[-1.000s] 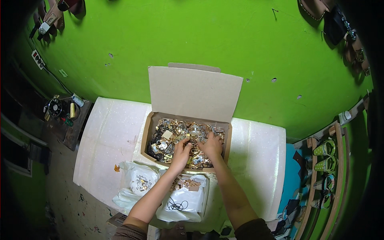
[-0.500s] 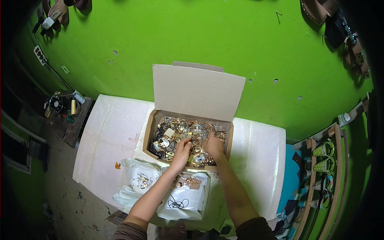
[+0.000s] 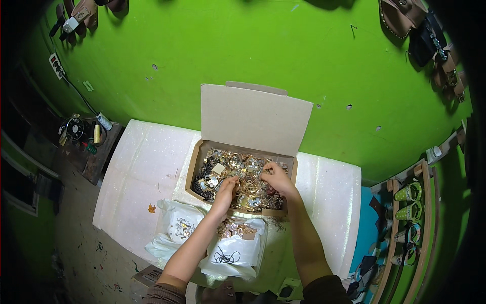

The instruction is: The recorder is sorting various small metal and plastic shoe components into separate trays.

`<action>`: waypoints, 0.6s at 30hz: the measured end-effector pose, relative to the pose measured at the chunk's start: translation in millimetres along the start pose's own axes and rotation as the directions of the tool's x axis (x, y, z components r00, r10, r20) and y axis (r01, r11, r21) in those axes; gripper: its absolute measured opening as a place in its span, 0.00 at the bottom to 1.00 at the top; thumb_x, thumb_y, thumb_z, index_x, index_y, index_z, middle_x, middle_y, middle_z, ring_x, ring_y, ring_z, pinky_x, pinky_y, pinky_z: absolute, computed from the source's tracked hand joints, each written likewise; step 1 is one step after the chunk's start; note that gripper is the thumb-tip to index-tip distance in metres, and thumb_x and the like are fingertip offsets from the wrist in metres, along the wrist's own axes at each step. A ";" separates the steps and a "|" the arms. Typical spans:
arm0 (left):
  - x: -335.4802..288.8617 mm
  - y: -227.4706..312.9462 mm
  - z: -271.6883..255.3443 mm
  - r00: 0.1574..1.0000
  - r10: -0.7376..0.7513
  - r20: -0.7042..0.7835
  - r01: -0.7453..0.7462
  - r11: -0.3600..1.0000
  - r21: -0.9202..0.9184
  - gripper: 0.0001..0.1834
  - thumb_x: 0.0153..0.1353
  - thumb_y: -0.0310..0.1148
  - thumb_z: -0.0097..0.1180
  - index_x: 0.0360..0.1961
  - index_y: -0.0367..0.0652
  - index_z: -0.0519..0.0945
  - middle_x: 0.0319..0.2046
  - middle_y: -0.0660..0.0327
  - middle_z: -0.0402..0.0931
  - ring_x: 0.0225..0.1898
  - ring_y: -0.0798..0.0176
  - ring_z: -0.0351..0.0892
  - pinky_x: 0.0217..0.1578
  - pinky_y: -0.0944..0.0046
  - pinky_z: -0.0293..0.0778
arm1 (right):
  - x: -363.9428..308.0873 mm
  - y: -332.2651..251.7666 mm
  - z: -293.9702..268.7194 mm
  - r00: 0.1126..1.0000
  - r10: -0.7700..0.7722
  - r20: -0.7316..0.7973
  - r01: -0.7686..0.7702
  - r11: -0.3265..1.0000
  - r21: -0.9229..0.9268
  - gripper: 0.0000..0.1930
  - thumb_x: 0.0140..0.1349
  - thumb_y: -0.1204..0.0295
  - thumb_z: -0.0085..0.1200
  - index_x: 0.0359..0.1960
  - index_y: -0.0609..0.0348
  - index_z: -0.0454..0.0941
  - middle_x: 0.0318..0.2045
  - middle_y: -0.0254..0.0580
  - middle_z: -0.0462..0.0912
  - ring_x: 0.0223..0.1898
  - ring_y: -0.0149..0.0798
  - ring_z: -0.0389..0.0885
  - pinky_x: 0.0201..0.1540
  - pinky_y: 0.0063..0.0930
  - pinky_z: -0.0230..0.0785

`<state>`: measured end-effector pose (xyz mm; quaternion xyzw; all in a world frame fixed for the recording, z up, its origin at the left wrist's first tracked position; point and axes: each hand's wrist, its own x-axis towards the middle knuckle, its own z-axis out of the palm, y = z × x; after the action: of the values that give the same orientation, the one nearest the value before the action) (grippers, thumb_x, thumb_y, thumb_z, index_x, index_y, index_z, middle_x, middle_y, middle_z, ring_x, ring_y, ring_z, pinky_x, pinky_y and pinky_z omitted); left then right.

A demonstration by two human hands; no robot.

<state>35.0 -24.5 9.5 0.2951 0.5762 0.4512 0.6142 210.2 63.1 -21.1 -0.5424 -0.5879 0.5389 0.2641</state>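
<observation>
An open cardboard box [image 3: 191, 175] full of jumbled gold, silver and black trinkets [image 3: 248, 182] stands on a white glittery cover. My left hand [image 3: 224, 195] reaches over the box's front edge, its fingers drawn together above the middle of the pile. My right hand [image 3: 278, 178] is over the pile's right part, thumb and fingers pinched. Whatever either hand grips is too small to name. In front of the box, a white plastic bag [image 3: 174, 210] bears silvery pieces. Beside it, another white bag [image 3: 243, 261] has a black beaded strand [image 3: 226, 256] and gold-coloured pieces [image 3: 235, 229] on it.
The box's raised lid [image 3: 255, 116] stands before a green wall [image 3: 243, 45]. On the right, sandals [image 3: 409, 210] sit on a wooden rack [image 3: 390, 243]. A small side table [image 3: 98, 162] holds thread spools at the left. A brown scrap [image 3: 152, 208] lies on the cover.
My right hand has turned and its fingers have curled in toward the pile. My left hand has shifted only slightly. The whole view has moved a little.
</observation>
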 end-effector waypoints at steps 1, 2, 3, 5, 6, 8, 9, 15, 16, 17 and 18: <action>-0.1 3.6 7.0 0.992 -0.118 0.038 0.122 0.982 -0.141 0.19 0.63 0.36 0.34 0.51 0.39 0.64 0.49 0.55 0.65 0.52 0.62 0.62 0.52 0.66 0.57 | 4.7 11.1 -5.7 0.994 -0.104 -0.028 0.106 0.990 0.094 0.14 0.48 0.72 0.53 0.35 0.61 0.66 0.21 0.35 0.70 0.22 0.29 0.68 0.17 0.24 0.62; -1.9 6.1 -4.5 0.988 -0.138 0.065 0.150 0.952 -0.268 0.20 0.63 0.37 0.32 0.53 0.39 0.63 0.50 0.55 0.65 0.51 0.62 0.63 0.53 0.65 0.58 | -5.7 -29.8 6.3 0.996 0.049 0.068 -0.063 0.976 0.209 0.13 0.49 0.73 0.53 0.36 0.61 0.66 0.25 0.36 0.70 0.22 0.27 0.67 0.19 0.20 0.61; -1.8 8.1 -2.7 0.989 -0.137 0.063 0.149 0.951 -0.270 0.20 0.63 0.37 0.32 0.53 0.39 0.63 0.50 0.55 0.65 0.51 0.62 0.63 0.53 0.65 0.58 | -10.1 -47.7 4.1 0.996 0.049 0.070 -0.062 0.976 0.208 0.13 0.49 0.73 0.53 0.36 0.61 0.66 0.25 0.36 0.70 0.22 0.27 0.67 0.19 0.20 0.61; -1.3 9.7 4.9 0.968 -0.174 0.180 0.244 0.811 -0.532 0.21 0.63 0.38 0.32 0.52 0.38 0.62 0.49 0.54 0.65 0.47 0.62 0.66 0.51 0.63 0.62 | -14.5 -71.2 0.6 0.986 0.030 0.161 -0.077 0.952 0.296 0.13 0.51 0.73 0.52 0.36 0.62 0.65 0.26 0.37 0.70 0.23 0.27 0.67 0.21 0.19 0.62; 0.2 10.4 8.9 0.968 -0.164 0.191 0.246 0.781 -0.575 0.21 0.63 0.40 0.31 0.52 0.38 0.63 0.46 0.54 0.67 0.46 0.61 0.67 0.50 0.62 0.62 | -16.9 -86.4 0.0 0.981 0.034 0.193 -0.091 0.952 0.292 0.13 0.51 0.74 0.52 0.37 0.62 0.65 0.27 0.37 0.70 0.23 0.27 0.68 0.23 0.19 0.63; 4.4 8.7 13.1 0.951 -0.159 0.264 0.298 0.694 -0.656 0.21 0.63 0.41 0.30 0.50 0.38 0.64 0.45 0.54 0.68 0.45 0.61 0.68 0.50 0.62 0.63 | -12.9 -94.9 7.4 0.983 -0.042 0.181 -0.011 0.958 0.286 0.13 0.51 0.74 0.52 0.37 0.63 0.65 0.27 0.37 0.70 0.24 0.27 0.68 0.24 0.20 0.63; 7.3 8.0 15.0 0.931 -0.143 0.335 0.351 0.597 -0.721 0.21 0.63 0.41 0.29 0.49 0.38 0.65 0.43 0.55 0.69 0.44 0.60 0.68 0.50 0.61 0.63 | -11.7 -98.7 11.2 0.978 -0.121 0.168 0.071 0.958 0.278 0.13 0.51 0.74 0.51 0.37 0.63 0.65 0.26 0.37 0.71 0.25 0.27 0.69 0.25 0.20 0.64; 16.1 -2.5 28.3 0.919 -0.117 0.377 0.388 0.442 -0.809 0.20 0.62 0.41 0.30 0.44 0.37 0.66 0.38 0.55 0.70 0.43 0.60 0.69 0.47 0.56 0.65 | -22.2 -111.6 33.9 0.953 -0.273 0.130 0.282 0.957 -0.061 0.13 0.50 0.70 0.52 0.36 0.59 0.66 0.27 0.40 0.73 0.26 0.31 0.72 0.29 0.25 0.65; 14.8 -0.6 30.0 0.939 -0.159 0.307 0.345 0.426 -0.836 0.19 0.62 0.41 0.30 0.43 0.37 0.66 0.38 0.55 0.70 0.43 0.60 0.69 0.47 0.57 0.66 | -21.9 -105.6 37.7 0.943 -0.290 0.160 0.313 0.940 -0.136 0.13 0.49 0.70 0.52 0.36 0.60 0.66 0.29 0.44 0.74 0.30 0.36 0.74 0.33 0.27 0.65; 12.7 2.0 31.8 0.950 -0.200 0.239 0.303 0.412 -0.859 0.19 0.62 0.40 0.30 0.43 0.37 0.66 0.38 0.55 0.70 0.43 0.59 0.69 0.47 0.57 0.66 | -23.6 -102.5 39.0 0.934 -0.305 0.187 0.342 0.916 -0.212 0.14 0.48 0.70 0.52 0.36 0.60 0.66 0.31 0.48 0.75 0.33 0.41 0.75 0.36 0.29 0.65; 9.7 7.3 32.5 0.934 -0.304 0.185 0.307 0.421 -0.854 0.18 0.61 0.38 0.31 0.43 0.36 0.66 0.40 0.55 0.69 0.44 0.59 0.69 0.47 0.56 0.67 | -26.5 -101.9 38.7 0.927 -0.301 0.225 0.354 0.899 -0.257 0.14 0.48 0.71 0.51 0.37 0.61 0.66 0.35 0.52 0.75 0.38 0.48 0.75 0.41 0.33 0.64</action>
<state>64.4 -7.7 16.9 -0.1662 0.3099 0.5607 0.7497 146.8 42.5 69.1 -0.4176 -0.7655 0.4403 0.2141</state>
